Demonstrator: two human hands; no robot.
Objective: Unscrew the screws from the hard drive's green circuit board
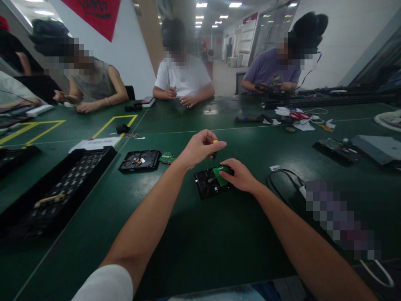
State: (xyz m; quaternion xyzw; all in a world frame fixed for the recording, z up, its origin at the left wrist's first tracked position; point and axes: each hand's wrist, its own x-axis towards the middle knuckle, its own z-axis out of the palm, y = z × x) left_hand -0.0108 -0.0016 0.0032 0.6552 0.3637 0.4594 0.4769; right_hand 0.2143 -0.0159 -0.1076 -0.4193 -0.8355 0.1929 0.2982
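Before me on the green table lies a black hard drive [206, 186] with a green circuit board [222, 177] on its upper face. My right hand [240, 174] grips the drive at its right side, with fingers over the board. Above the drive's far edge, my left hand [200, 147] pinches a small upright screwdriver [215, 143] with a yellow top. Its shaft points down at the drive; whether the tip touches is hidden. To the left are a second hard drive [140, 160] and a loose green circuit board [167, 157].
A long black tray [59, 188] stands at left, near a white paper [95, 143]. At right are a power strip [336, 219] with a cable, another drive [336, 149] and a grey metal case [377, 148]. Several people sit across the table [175, 251].
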